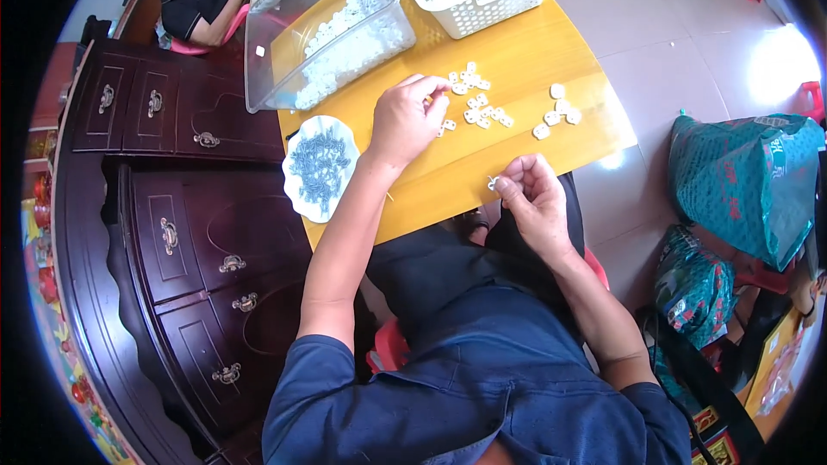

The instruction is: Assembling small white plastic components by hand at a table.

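My left hand point(408, 120) is over the wooden table, thumb and index finger apart, fingertips beside a small heap of white button-like pieces point(469, 77). Several more white pieces point(488, 114) lie just to the right of those fingers. Close to the table's front edge, my right hand point(536, 200) pinches a small white piece point(493, 182) between thumb and fingers; a thin bit sticks out from it. Left of my left forearm, a white scalloped dish point(293, 191) holds many small grey metal-looking parts point(320, 164).
At the far side of the yellow table point(413, 215) stand a clear plastic bin point(258, 77) and a white perforated basket point(500, 13), both holding pale pieces. A separate white group point(562, 108) lies right. Dark drawers point(198, 241) flank the left; teal bags point(732, 181) sit right. Another person point(202, 4) works at far left.
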Action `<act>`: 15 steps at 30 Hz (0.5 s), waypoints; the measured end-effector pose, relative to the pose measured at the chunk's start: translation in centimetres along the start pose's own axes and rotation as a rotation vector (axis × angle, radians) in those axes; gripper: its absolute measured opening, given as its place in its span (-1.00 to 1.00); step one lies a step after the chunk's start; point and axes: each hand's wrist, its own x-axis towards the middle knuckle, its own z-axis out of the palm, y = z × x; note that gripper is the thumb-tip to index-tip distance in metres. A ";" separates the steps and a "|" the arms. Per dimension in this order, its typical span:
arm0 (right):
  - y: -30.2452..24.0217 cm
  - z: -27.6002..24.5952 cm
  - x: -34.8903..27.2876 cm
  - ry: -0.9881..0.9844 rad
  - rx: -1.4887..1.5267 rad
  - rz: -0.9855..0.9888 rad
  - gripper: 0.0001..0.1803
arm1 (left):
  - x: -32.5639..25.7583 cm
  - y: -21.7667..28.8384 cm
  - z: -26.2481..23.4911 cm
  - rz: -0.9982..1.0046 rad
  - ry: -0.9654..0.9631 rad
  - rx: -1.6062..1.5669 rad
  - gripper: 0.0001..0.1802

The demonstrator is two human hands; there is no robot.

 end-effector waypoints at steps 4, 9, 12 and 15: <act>0.0 -0.4 0.3 0.003 0.001 0.022 -0.86 | 1.7 -0.7 1.3 0.031 -0.097 0.193 -0.87; -0.7 0.1 0.5 0.017 0.005 0.022 -0.87 | 2.7 -1.9 1.3 0.168 -0.119 0.323 -0.88; -0.9 0.1 0.2 0.022 0.042 0.026 -0.89 | 3.1 -1.2 1.4 0.193 -0.144 0.353 -0.87; -1.3 0.2 0.0 0.006 0.063 0.043 -0.89 | 2.7 -0.5 1.2 0.123 -0.110 0.273 -0.86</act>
